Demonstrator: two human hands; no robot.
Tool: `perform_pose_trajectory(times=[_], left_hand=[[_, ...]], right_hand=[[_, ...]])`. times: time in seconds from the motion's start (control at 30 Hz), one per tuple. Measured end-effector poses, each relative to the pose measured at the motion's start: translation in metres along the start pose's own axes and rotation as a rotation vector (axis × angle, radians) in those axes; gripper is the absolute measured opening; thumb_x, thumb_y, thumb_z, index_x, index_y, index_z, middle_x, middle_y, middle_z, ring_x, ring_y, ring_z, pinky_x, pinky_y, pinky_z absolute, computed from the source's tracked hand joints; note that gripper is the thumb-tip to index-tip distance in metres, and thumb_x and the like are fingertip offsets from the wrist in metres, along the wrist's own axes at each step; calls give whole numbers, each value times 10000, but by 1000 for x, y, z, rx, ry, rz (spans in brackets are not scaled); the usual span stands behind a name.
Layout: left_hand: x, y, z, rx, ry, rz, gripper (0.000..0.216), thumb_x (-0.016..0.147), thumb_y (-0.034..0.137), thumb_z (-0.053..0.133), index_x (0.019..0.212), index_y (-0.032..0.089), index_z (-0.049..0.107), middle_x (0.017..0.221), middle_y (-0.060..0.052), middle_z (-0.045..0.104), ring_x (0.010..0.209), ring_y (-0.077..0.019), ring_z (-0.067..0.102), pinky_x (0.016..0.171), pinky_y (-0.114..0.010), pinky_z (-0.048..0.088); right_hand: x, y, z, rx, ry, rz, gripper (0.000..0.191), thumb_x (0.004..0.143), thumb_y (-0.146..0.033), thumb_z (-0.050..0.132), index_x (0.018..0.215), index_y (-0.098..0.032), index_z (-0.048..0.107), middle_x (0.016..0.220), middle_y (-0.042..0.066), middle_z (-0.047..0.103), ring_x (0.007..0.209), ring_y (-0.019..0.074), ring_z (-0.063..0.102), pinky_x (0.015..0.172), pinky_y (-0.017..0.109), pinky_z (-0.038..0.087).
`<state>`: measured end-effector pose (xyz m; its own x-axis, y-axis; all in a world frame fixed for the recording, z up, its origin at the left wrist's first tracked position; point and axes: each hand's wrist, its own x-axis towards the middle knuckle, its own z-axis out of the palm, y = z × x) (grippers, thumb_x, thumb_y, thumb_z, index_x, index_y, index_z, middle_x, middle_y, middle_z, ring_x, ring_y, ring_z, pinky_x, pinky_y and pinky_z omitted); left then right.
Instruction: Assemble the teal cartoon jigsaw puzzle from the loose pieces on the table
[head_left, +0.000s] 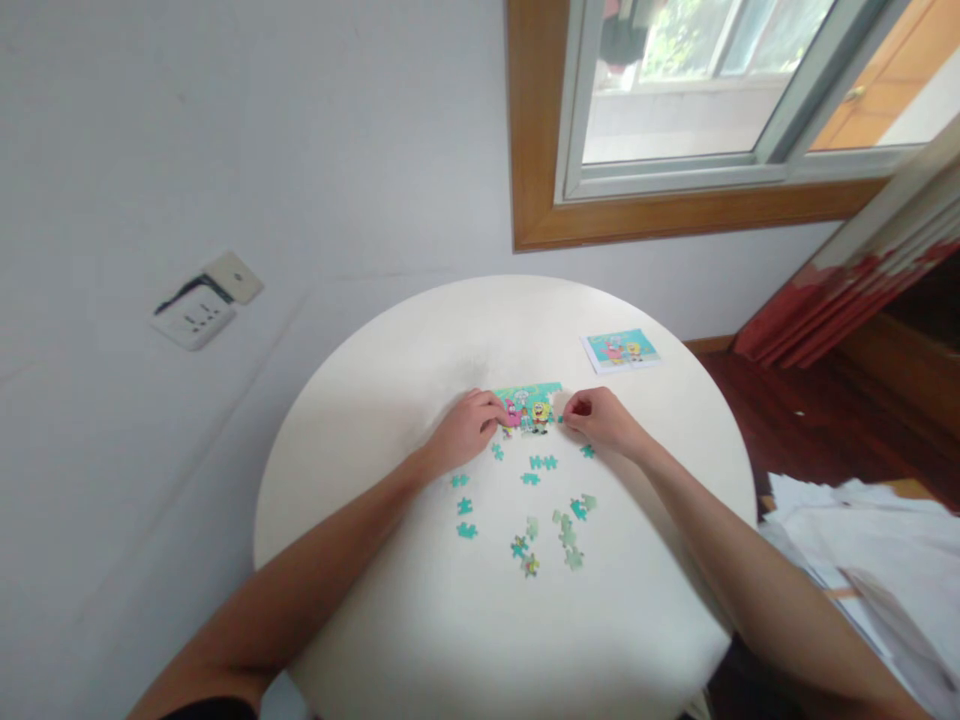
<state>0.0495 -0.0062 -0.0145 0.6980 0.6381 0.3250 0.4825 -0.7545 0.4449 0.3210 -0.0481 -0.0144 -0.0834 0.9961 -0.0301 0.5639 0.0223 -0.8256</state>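
A partly joined cartoon jigsaw [531, 403] in teal lies near the middle of the round white table [420, 350]. My left hand [466, 430] rests on its left edge with fingers curled against the pieces. My right hand [600, 420] is at its right edge, thumb and fingers pinched on a small puzzle piece [561, 417]. Several loose teal pieces [541, 462] lie scattered on the table between my forearms, some nearer me [568, 530].
A small reference picture card [621, 350] lies at the table's far right. A wall socket [196, 318] is on the white wall to the left. A window [675, 90] is above, a red-and-white curtain [847, 290] at right, white papers [862, 540] on the floor.
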Motion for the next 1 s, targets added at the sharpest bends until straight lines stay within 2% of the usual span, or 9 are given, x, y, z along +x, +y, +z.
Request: perform_pose_trajectory(times=[0.13, 0.27, 0.37, 0.57, 0.67, 0.8, 0.87, 0.93, 1.0], left_hand=[[-1, -1, 0, 1, 1, 3, 351, 849, -5, 508, 924, 224, 763, 985, -40, 668, 951, -189, 575, 915, -347, 437], [-1, -3, 1, -2, -1, 11, 357, 846, -14, 504, 925, 219, 763, 987, -38, 669, 947, -184, 574, 914, -342, 435], [0, -2, 1, 1, -3, 13, 353, 842, -16, 505, 916, 216, 761, 983, -38, 669, 946, -183, 575, 915, -341, 435], [-1, -2, 1, -1, -9, 7, 356, 842, -11, 495, 913, 218, 757, 986, -36, 668, 942, -183, 572, 915, -344, 436], [0, -3, 0, -10, -12, -2, 354, 836, -12, 494, 906, 216, 756, 995, -39, 667, 956, -187, 575, 926, -350, 437], [1, 7, -8, -20, -32, -6, 335, 863, 10, 493, 930, 214, 750, 1006, -51, 679, 970, -193, 587, 931, -361, 434], [1, 21, -16, -76, -120, 58, 252, 916, 95, 530, 994, 216, 736, 1054, -58, 692, 1031, -202, 590, 946, -355, 430], [-2, 39, -25, -178, -317, 164, 152, 924, 203, 611, 1030, 220, 719, 1057, -48, 699, 1012, -193, 609, 933, -329, 435], [-5, 58, -32, -225, -499, 229, 156, 882, 283, 702, 1024, 220, 716, 992, -38, 701, 945, -184, 621, 877, -299, 442]], right_hand=[[0, -1, 0, 35, 22, -16, 64, 727, -183, 628, 693, -149, 671, 652, 29, 681, 601, 138, 593, 576, 235, 420], [3, 5, -1, 129, 34, 46, 96, 752, -205, 638, 804, -144, 690, 609, 15, 662, 544, 137, 584, 542, 236, 422], [3, 8, -2, 122, 46, 82, 99, 769, -190, 622, 795, -141, 704, 607, 26, 673, 551, 147, 606, 556, 240, 441], [1, 2, -18, -118, 71, 114, 133, 772, -139, 602, 748, -139, 733, 645, 50, 709, 609, 166, 641, 600, 249, 438], [-1, 0, -27, -285, 45, 110, 139, 758, -123, 611, 752, -145, 748, 739, 71, 744, 701, 187, 665, 640, 254, 432], [-5, -1, -29, -414, -5, 137, 141, 743, -112, 614, 768, -160, 745, 786, 81, 752, 721, 191, 667, 631, 255, 413], [-6, -2, -28, -439, -13, 147, 132, 744, -120, 617, 775, -166, 737, 803, 84, 752, 724, 187, 666, 624, 252, 404], [-7, -3, -27, -459, -2, 162, 116, 763, -149, 618, 783, -172, 730, 817, 87, 750, 730, 185, 666, 623, 250, 397], [-7, -5, -26, -474, 20, 178, 116, 795, -202, 616, 805, -177, 728, 833, 90, 750, 738, 186, 665, 628, 252, 393]])
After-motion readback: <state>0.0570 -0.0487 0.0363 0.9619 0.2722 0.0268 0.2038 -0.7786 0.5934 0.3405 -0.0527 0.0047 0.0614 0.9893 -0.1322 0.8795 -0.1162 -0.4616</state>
